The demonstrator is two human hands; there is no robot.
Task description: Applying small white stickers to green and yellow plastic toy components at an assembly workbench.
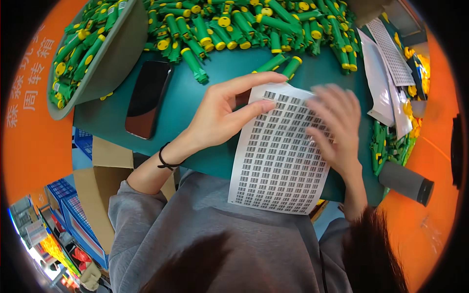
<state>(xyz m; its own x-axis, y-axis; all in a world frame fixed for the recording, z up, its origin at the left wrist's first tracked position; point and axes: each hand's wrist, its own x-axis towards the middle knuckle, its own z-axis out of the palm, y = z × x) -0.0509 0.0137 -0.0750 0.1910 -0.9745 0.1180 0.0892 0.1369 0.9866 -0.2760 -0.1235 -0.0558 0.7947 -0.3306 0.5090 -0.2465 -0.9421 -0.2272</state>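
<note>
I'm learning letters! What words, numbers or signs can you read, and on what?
Orange surface, left: big pale characters, which I won't copy.
Sticker sheet: rows of labels, too small to read.
Second sheet, upper right: also too small.
Green tubes' labels: too small.

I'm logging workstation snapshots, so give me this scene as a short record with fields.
Left hand: gripping the label sheet near its upper left corner
Right hand: motion-blurred at the sheet's upper right; contact unclear
Far side: heaped green-and-yellow plastic tubes
Left side: black smartphone beside gray tub of tubes
Right side: dark gray cylinder
</note>
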